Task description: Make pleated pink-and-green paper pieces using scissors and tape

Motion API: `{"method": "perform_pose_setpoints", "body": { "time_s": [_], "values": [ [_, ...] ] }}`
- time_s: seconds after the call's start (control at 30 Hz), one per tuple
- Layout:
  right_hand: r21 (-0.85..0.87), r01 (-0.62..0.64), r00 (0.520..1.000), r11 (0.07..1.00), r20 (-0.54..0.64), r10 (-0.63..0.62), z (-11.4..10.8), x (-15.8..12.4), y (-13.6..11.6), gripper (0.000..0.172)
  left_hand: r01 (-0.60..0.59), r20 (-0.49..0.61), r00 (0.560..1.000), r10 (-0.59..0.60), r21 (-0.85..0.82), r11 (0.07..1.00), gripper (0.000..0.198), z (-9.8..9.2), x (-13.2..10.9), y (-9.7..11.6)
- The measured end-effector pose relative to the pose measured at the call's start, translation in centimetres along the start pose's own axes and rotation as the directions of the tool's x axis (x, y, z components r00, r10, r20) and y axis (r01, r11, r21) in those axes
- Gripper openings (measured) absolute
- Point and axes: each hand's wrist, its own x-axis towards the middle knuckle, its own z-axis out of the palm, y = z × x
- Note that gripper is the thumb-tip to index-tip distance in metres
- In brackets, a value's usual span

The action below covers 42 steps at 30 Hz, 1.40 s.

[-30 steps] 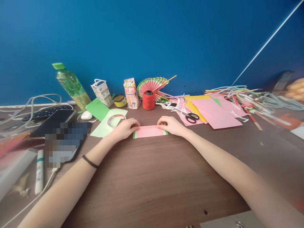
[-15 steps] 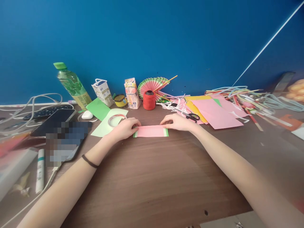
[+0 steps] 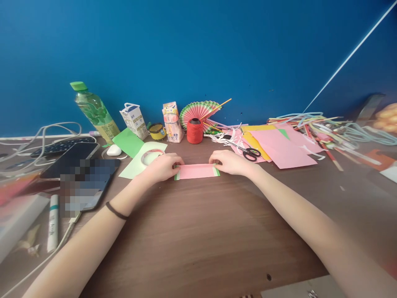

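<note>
A pink paper strip (image 3: 197,171) with green and pale bands at both ends lies on the brown table in front of me. My left hand (image 3: 167,165) pinches its upper left corner, fingers closed. At the upper right corner, my right hand (image 3: 228,162) pinches the strip between thumb and fingers. Beside my left hand a roll of tape (image 3: 144,158) rests on a pale green sheet (image 3: 128,169). Black-handled scissors (image 3: 251,154) lie just behind my right hand.
Along the blue wall stand a green bottle (image 3: 96,111), two cartons, a red thread spool (image 3: 194,133) and a pink-green pleated fan (image 3: 195,111). Pink sheets (image 3: 282,145) and a heap of strips lie to the right. Phones (image 3: 70,160), a marker (image 3: 53,223) and cables are at left.
The strip's near right corner has risen slightly, so its lower edge slants a little. Both hands stay at nearly the same places, still holding the strip's far corners.
</note>
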Motion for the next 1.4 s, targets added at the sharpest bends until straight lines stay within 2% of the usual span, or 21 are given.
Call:
{"method": "perform_pose_setpoints", "body": {
  "time_s": [0.27,0.53,0.67,0.83,1.03,1.1,1.23,1.4],
  "values": [
    [-0.211,0.019,0.999,0.977,0.033,-0.012,0.1,-0.1,-1.0,0.019,0.000,-0.016,1.000,0.000,0.021,1.000,0.019,0.5,0.2,-0.2],
    [-0.375,0.008,0.999,0.927,0.038,0.007,0.5,-0.1,-1.8,0.019,0.000,-0.002,1.000,0.000,0.161,0.987,0.019,0.4,0.1,0.5],
    [-0.418,-0.021,0.999,0.908,0.017,0.031,0.5,-0.2,-2.6,0.018,0.000,0.015,1.000,-0.003,0.210,0.978,0.020,0.4,0.0,0.8],
    [-0.437,-0.058,0.998,0.898,0.008,0.068,0.5,-0.3,-3.5,0.022,-0.009,-0.018,1.000,0.017,0.350,0.937,0.023,0.6,-0.2,1.5],
    [-0.456,-0.072,0.996,0.887,0.015,0.089,0.3,-0.3,-4.3,0.027,-0.004,0.005,1.000,0.002,0.538,0.843,0.026,1.0,-0.3,3.5],
    [-0.460,-0.078,0.995,0.885,0.022,0.099,0.4,-0.3,-4.6,0.028,-0.026,0.045,0.999,0.000,0.581,0.813,0.027,1.1,-0.3,4.6],
    [-0.462,-0.112,0.988,0.880,0.042,0.148,0.7,-0.4,-5.6,0.027,0.007,0.087,0.994,-0.073,0.596,0.803,0.027,1.2,-0.7,6.4],
    [-0.467,-0.176,0.978,0.866,0.015,0.207,1.3,-0.4,-6.4,0.024,0.069,0.055,0.991,-0.125,0.588,0.806,0.029,1.4,-1.0,7.5]
  ]
}}
